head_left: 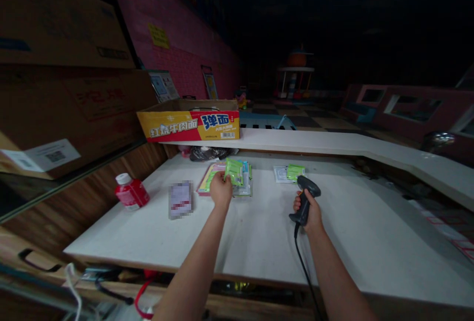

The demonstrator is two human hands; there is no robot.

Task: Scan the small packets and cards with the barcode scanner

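My left hand (pixel 221 190) is closed on the edge of a small green packet (pixel 234 172), over a pile of flat, colourful packets (pixel 207 179) on the white table. In my right hand (pixel 313 212) is a black barcode scanner (pixel 304 205), fingers wrapped round its handle and its head pointing away from me. A black cable hangs from the handle past the table's front edge. Just beyond the scanner lie another green packet (pixel 296 171) and a pale packet (pixel 280 174), partly overlapping. Print on the packets is too small to read.
A red bottle with a white cap (pixel 131 192) and a blurred-out pale item (pixel 181 199) stand left on the white table (pixel 259 242). An open noodle carton (pixel 192 126) sits on the raised back ledge (pixel 296 139). Large cardboard boxes (pixel 66 108) are stacked at left.
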